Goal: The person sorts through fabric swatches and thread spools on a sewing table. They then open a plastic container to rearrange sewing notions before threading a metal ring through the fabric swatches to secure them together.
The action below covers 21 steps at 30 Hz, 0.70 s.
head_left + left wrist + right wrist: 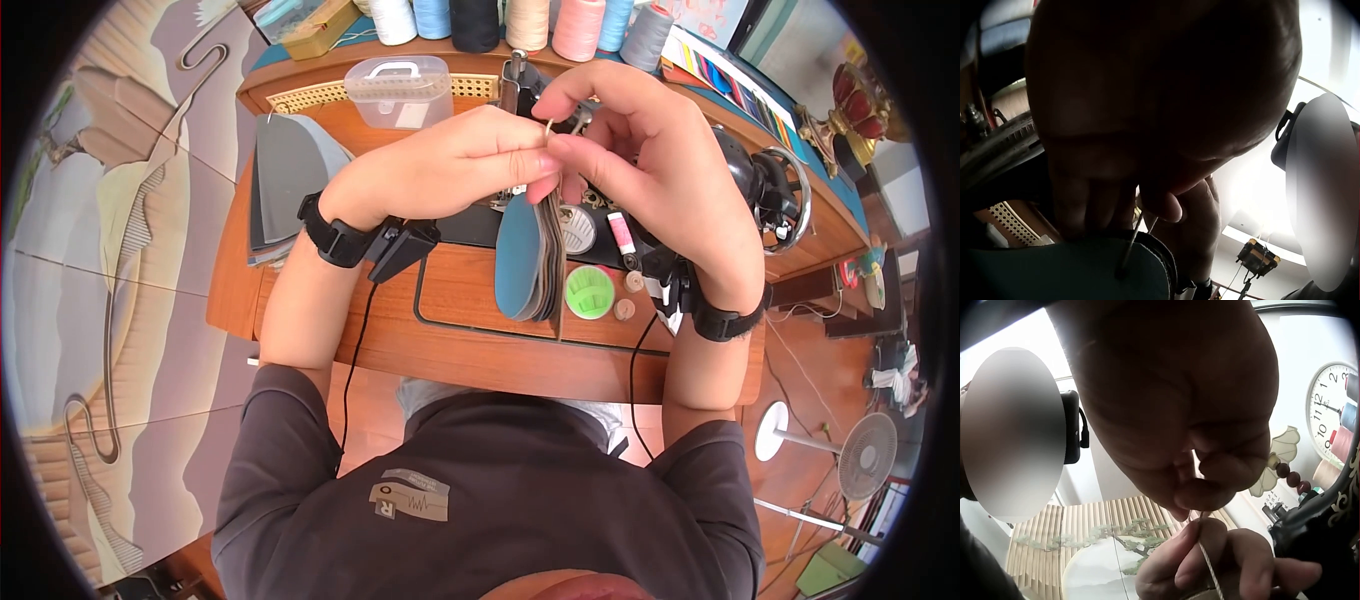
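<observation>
A stack of oval pieces with a blue one on its face [517, 262] hangs below both hands over the table. My left hand [450, 160] pinches a cord between thumb and fingers at the top of the stack. Against it, my right hand [655, 160] pinches the same cord with thumb and fingertips; a small loop shows between them. In the left wrist view the cord [1129, 249] runs down over the blue piece [1072, 269]. The right wrist view shows twisted cord [1211, 570] coming down from the meeting fingertips; its end is hidden.
Grey sheets [295, 170] lie at the table's left, beside a clear box [400, 92]. Thread spools [527, 22] line the back. Near the stack are a green round case [590, 292] and a pink tube [621, 232]. A black sewing machine [735, 165] stands at right.
</observation>
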Each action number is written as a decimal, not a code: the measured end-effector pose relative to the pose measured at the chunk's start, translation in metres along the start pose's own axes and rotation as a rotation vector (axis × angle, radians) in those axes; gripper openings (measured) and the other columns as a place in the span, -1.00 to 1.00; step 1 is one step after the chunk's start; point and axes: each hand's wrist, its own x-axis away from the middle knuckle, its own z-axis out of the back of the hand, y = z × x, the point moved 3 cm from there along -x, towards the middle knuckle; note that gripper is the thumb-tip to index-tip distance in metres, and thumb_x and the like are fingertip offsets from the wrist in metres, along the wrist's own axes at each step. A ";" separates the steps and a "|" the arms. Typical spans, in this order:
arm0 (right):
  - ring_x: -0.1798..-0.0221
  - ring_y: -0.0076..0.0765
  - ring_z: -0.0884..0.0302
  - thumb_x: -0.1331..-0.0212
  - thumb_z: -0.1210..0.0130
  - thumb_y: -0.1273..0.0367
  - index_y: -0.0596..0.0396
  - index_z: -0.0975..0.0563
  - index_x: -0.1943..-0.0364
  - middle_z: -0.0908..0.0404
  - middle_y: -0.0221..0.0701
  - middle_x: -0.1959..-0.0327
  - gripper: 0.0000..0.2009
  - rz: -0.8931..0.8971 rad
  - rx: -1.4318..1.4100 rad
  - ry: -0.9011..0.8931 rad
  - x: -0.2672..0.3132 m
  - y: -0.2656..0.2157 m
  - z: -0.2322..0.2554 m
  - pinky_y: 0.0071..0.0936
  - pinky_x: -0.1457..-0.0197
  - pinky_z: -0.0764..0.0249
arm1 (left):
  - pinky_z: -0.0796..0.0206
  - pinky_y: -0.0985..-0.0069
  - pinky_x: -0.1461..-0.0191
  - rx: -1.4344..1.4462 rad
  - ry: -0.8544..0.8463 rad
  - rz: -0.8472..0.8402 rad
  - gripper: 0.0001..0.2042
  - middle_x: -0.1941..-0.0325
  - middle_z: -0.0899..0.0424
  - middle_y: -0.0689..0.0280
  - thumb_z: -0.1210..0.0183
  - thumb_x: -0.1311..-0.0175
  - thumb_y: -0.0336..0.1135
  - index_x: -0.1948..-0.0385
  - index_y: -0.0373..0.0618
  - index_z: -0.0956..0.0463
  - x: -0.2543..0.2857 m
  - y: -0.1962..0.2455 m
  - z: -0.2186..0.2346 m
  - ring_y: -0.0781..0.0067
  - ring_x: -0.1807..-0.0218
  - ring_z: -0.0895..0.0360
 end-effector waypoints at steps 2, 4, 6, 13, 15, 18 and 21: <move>0.40 -0.66 -0.64 -0.33 -0.17 0.55 0.23 -0.59 0.07 -0.66 -0.46 0.39 -0.85 0.003 -0.012 0.032 0.000 0.005 -0.001 -0.70 0.37 -0.49 | -0.36 0.54 0.07 0.016 -0.005 0.025 -0.62 0.30 -0.63 0.38 0.03 -0.62 -0.11 0.30 -0.21 -0.61 0.002 0.001 0.003 0.55 0.20 -0.49; 0.54 -0.64 -0.59 -0.28 -0.20 0.48 0.19 -0.66 0.12 -0.68 -0.43 0.54 -0.86 0.009 -0.053 0.078 0.000 0.009 -0.002 -0.61 0.48 -0.45 | -0.35 0.55 0.04 0.023 -0.011 0.023 -0.60 0.28 -0.63 0.36 0.04 -0.62 -0.09 0.29 -0.21 -0.61 0.002 0.004 0.005 0.54 0.18 -0.50; 0.54 -0.67 -0.56 -0.27 -0.21 0.47 0.20 -0.68 0.19 -0.68 -0.43 0.54 -0.88 -0.032 -0.031 0.075 0.000 0.009 0.001 -0.62 0.47 -0.44 | -0.35 0.53 -0.02 0.019 -0.015 -0.008 -0.60 0.24 -0.64 0.34 0.05 -0.62 -0.10 0.31 -0.22 -0.61 0.002 0.007 0.007 0.53 0.15 -0.51; 0.52 -0.66 -0.52 -0.21 -0.24 0.48 0.18 -0.70 0.28 -0.68 -0.47 0.53 -0.92 0.002 0.076 0.129 0.005 -0.001 0.005 -0.58 0.43 -0.42 | -0.34 0.47 -0.11 0.117 0.042 -0.048 -0.58 0.10 -0.61 0.28 0.06 -0.62 -0.14 0.38 -0.25 -0.60 0.001 -0.004 0.007 0.45 0.05 -0.49; 0.51 -0.57 -0.55 -0.19 -0.27 0.48 0.17 -0.70 0.29 -0.68 -0.43 0.52 -0.93 0.019 0.073 0.055 0.013 -0.004 0.002 -0.53 0.40 -0.46 | -0.33 0.47 -0.11 0.095 0.107 -0.037 -0.60 0.11 -0.60 0.29 0.05 -0.61 -0.16 0.40 -0.27 -0.59 0.007 -0.007 0.006 0.44 0.05 -0.49; 0.49 -0.42 -0.60 -0.15 -0.33 0.48 0.17 -0.69 0.30 -0.69 -0.36 0.49 -0.92 0.103 0.155 0.019 0.017 -0.004 -0.011 -0.46 0.36 -0.50 | -0.32 0.46 -0.09 0.020 0.196 -0.028 -0.66 0.15 -0.58 0.30 -0.01 -0.58 -0.26 0.41 -0.29 -0.57 0.020 -0.005 -0.001 0.45 0.06 -0.47; 0.45 -0.28 -0.64 -0.15 -0.37 0.45 0.17 -0.68 0.29 -0.70 -0.29 0.47 -0.89 0.061 0.120 -0.076 0.015 -0.001 -0.020 -0.40 0.33 -0.53 | -0.31 0.47 -0.07 -0.051 0.292 -0.021 -0.73 0.16 -0.57 0.29 -0.07 -0.53 -0.35 0.41 -0.30 -0.55 0.026 -0.001 -0.009 0.46 0.07 -0.45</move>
